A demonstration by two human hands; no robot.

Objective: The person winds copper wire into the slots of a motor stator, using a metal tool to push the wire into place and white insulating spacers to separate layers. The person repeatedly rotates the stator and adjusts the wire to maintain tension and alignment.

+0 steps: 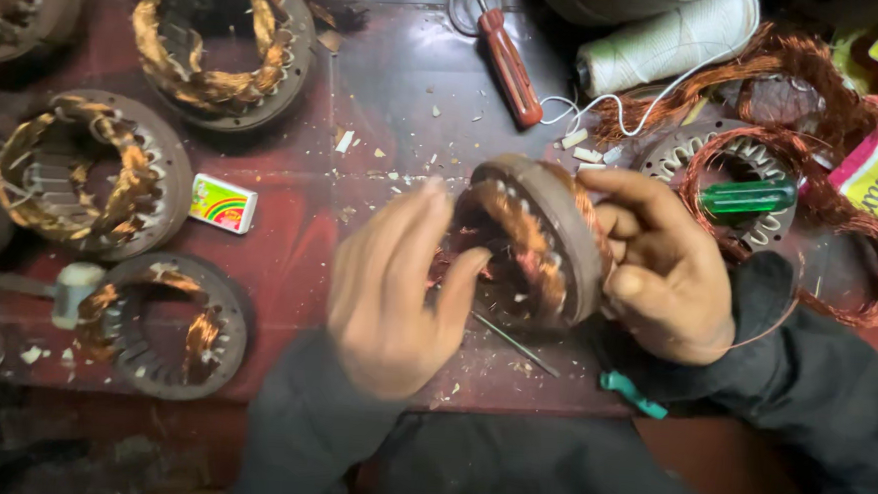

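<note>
On dark red table, wound stators

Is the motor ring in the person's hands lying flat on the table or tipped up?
Tipped up: the motor ring stands on edge, gripped by the right hand.

A single head-worn camera looks steeply down from close above the dark red desk, facing away from the wearer's body, whose dark sleeves enter from the 5 and 6 o'clock edge. The hands fill the centre, near the lens and partly blurred. Stators sit cropped at 9 to 11 o'clock; a thread spool lies at 1 o'clock.
</note>
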